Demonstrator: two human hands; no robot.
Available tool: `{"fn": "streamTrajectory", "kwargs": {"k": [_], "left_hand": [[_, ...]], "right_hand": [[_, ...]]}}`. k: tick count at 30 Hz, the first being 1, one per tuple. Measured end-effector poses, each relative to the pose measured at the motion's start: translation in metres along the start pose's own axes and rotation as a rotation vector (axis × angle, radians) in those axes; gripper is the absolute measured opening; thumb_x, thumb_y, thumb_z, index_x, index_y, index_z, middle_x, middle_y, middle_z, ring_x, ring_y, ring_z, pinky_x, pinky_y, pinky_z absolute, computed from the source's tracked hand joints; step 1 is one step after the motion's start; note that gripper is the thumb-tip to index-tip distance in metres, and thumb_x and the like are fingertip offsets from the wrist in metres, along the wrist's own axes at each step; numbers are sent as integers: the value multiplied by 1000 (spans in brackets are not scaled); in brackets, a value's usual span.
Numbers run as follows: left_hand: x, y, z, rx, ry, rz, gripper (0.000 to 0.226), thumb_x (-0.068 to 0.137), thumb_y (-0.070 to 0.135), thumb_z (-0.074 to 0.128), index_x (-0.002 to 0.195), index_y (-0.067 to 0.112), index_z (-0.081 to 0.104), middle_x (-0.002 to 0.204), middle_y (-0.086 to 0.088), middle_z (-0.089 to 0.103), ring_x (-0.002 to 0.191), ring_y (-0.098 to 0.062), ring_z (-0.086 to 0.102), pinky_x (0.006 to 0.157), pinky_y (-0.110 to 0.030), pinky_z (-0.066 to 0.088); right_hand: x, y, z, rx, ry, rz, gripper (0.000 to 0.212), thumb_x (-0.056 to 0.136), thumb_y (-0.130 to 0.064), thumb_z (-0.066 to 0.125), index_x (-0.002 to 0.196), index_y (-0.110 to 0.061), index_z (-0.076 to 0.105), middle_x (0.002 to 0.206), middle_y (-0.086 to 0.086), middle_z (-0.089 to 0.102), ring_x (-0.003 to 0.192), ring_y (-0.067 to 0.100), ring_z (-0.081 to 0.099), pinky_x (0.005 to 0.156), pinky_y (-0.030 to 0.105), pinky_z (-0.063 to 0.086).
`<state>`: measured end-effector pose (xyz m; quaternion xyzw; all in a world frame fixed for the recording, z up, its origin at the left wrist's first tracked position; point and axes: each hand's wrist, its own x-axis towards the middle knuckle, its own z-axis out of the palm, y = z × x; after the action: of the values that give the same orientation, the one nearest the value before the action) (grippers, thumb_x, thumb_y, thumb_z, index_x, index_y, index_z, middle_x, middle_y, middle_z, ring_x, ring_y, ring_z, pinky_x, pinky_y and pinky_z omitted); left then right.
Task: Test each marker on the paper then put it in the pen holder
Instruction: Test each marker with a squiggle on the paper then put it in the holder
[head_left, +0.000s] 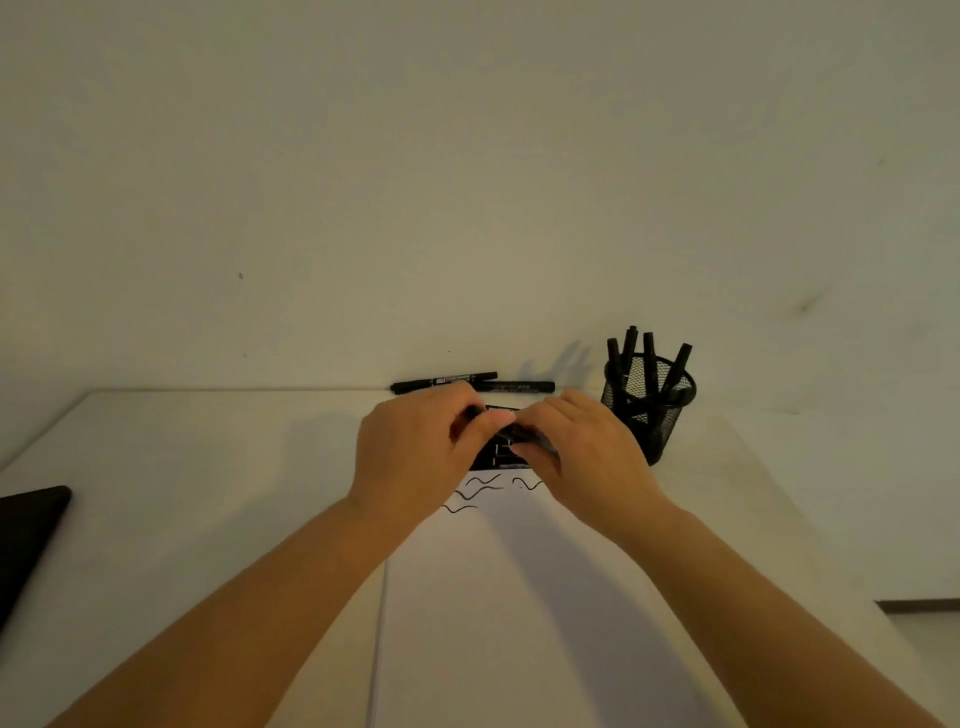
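Fingers (488, 421) of both hands curl round 1 black marker (519, 434) above the paper (519, 597); 2 markers (447, 382) lie beside the pen holder (649, 405)

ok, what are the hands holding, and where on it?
Left hand and right hand together grip one black marker, one at each end; the exact finger placement is hidden.

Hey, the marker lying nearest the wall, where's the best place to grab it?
Probably mid-barrel. The marker lies flat along the table's back edge, against the wall, so come from above and the near side, with a pinch grip across its width. Its right end meets a second marker.
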<state>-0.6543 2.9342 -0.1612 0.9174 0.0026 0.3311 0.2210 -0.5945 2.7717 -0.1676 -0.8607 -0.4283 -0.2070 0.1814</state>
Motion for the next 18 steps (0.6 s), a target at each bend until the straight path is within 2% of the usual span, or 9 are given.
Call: {"fn": "streamTrajectory", "kwargs": {"k": [2,4,8,10,12,15,18], "left_hand": [[16,7,1,2,-63,58,50,83,64,26,82,27,60,65,10,60,59,-11,52,51,-25,36],[34,4,7,57,-163,63,47,87,61,23,91,31,59,77,11,64,68,-12,54,57,-26,37],[73,-20,31,251,-397,-26,28,91,48,40,103,30,58,102,9,62,90,-15,57,70,-30,41],[87,-33,44,301,-471,-44,28,91,44,43,107,27,57,108,4,60,96,-18,57,77,-33,45],[97,-44,58,356,-515,-27,28,92,41,43,111,24,56,111,0,58,98,-20,55,78,-33,44],[105,-56,80,377,-553,-14,27,93,36,45,114,23,56,113,-2,56,101,-21,53,78,-31,41],[108,-64,99,369,-525,43,27,93,32,45,117,23,54,116,0,55,105,-19,51,77,-30,41]], "right_hand": [[5,15,-10,38,44,101,18,85,-21,63,101,-12,65,89,1,66,84,20,56,69,32,45],[10,35,-22,83,111,225,19,87,-25,59,104,-16,62,90,-4,62,86,16,55,71,28,43],[17,69,-46,280,301,453,14,88,-25,57,102,-22,54,86,-13,59,76,7,57,68,26,47],[19,82,-53,317,361,515,15,89,-23,57,100,-25,48,81,-20,56,72,0,56,61,19,45],[20,92,-54,316,369,560,16,88,-21,57,99,-24,45,82,-16,57,74,3,57,58,17,41],[17,103,-47,285,324,610,15,88,-20,56,97,-22,44,86,-8,60,77,13,59,60,24,43],[13,110,-39,286,279,656,16,87,-16,55,98,-22,45,85,-5,62,79,17,62,65,34,52]]}}
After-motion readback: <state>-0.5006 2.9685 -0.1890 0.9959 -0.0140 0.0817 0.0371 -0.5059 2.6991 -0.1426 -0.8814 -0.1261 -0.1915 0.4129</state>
